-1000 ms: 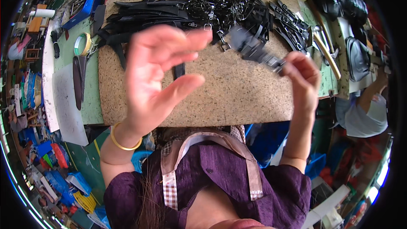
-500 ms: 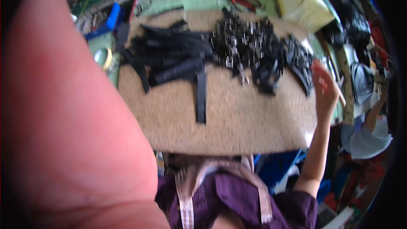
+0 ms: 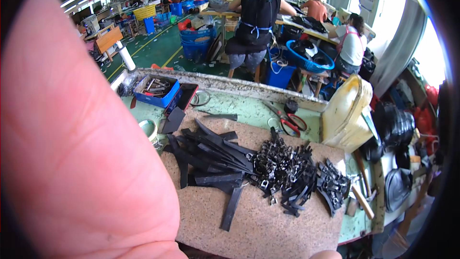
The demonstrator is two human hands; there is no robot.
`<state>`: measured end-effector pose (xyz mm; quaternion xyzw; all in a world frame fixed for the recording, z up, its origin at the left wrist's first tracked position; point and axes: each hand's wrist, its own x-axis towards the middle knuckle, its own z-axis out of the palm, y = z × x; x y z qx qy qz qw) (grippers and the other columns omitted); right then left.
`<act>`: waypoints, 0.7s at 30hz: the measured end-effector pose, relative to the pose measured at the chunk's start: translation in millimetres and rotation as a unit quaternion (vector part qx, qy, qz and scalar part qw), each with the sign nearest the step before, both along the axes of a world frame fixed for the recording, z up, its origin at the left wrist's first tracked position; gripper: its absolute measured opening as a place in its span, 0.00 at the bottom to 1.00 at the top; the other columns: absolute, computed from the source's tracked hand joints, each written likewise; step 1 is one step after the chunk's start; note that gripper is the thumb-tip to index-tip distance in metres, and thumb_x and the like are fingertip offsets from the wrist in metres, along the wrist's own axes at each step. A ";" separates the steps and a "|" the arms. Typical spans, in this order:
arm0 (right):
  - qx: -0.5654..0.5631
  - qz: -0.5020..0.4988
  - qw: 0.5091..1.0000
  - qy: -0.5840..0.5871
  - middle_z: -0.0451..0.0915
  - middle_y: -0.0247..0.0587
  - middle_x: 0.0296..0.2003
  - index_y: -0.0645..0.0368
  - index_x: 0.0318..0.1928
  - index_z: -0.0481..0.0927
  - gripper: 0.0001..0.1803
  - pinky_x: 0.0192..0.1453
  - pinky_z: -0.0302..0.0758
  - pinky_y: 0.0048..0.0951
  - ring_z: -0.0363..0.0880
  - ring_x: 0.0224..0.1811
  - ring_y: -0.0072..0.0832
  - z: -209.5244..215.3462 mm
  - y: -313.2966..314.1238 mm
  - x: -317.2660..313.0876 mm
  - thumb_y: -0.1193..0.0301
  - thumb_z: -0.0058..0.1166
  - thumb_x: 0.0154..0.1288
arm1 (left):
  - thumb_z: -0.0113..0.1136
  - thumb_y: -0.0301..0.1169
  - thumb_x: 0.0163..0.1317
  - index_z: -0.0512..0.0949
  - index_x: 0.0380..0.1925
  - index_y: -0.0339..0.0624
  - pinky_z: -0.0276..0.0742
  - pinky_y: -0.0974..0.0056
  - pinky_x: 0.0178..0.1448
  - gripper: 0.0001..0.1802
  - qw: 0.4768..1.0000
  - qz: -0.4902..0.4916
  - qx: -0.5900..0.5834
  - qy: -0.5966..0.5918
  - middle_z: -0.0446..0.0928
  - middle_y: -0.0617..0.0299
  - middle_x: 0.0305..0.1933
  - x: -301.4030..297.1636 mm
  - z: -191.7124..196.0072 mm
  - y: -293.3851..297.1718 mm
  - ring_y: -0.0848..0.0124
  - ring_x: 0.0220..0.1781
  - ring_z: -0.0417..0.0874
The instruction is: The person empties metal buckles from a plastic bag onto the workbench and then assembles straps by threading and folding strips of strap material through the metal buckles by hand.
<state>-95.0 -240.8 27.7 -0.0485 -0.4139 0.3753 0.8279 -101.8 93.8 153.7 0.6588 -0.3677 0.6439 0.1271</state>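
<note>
My left hand [image 3: 81,153] is pressed up close to the camera and fills the whole left side of the view; its fingers are not visible. A small skin-coloured sliver [image 3: 326,254] shows at the bottom edge, and I cannot tell if it is my right hand. On the brown mat [image 3: 268,225] lie a fan of black straps [image 3: 211,158], a heap of black strap pieces with metal buckles [image 3: 282,168] and a smaller black pile [image 3: 333,184]. Neither hand touches them.
Red-handled scissors [image 3: 287,121], a blue tray of tools [image 3: 155,90], a tape roll [image 3: 148,127], a yellowish container [image 3: 345,115] and a wooden handle [image 3: 362,201] ring the mat on the green table [image 3: 249,108]. A person in black [image 3: 256,19] sits behind it, with others beyond.
The view has tilted up from my lap to the room. My left hand came up against the camera. My right hand, which was at the buckles, has dropped out of sight.
</note>
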 end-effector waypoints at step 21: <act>-0.577 -0.465 0.329 -0.585 0.75 0.38 0.27 0.56 0.29 0.76 0.09 0.36 0.74 0.37 0.77 0.34 0.36 -128.2 32.0 129.2 0.66 0.61 0.53 | 0.62 0.60 0.49 0.54 0.67 0.45 0.63 0.46 0.66 0.51 0.976 0.087 -0.195 0.043 0.51 0.41 0.70 -56.3 -65.0 -11.2 0.46 0.69 0.57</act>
